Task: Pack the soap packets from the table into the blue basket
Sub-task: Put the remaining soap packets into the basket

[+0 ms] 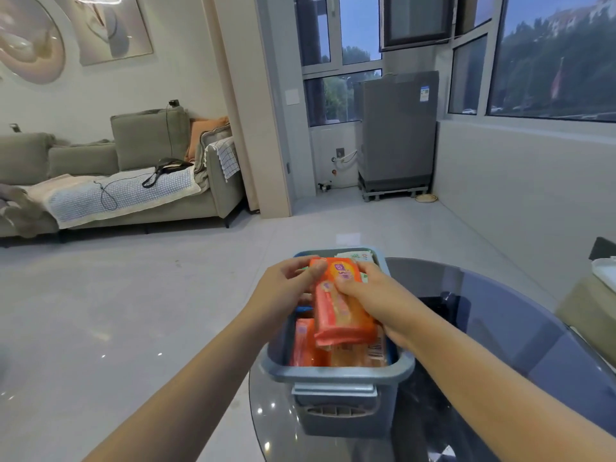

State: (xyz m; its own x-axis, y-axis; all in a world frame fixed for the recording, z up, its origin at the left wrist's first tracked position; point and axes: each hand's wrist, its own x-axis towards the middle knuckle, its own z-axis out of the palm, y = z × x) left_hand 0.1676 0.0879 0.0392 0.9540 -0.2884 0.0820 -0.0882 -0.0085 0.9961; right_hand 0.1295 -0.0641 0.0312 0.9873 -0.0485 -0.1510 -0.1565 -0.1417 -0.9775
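A blue basket (pixel 336 375) stands on the left edge of a dark round glass table (pixel 520 361). Inside it lie several orange soap packets (pixel 308 348) and, at the far end, white and green packets (pixel 353 255). Both hands hold one orange soap packet (pixel 343 311) above the basket's middle. My left hand (pixel 288 285) grips its far left corner. My right hand (pixel 376 295) wraps its right side, thumb on top. The packet tilts, near end lower, just over the packets below.
The table's left rim runs just under the basket, with bare tiled floor to the left. A grey sofa (pixel 133 175) stands far left. A covered washing machine (pixel 396 135) sits by the windows. A chair with a white object (pixel 603 275) is at the right edge.
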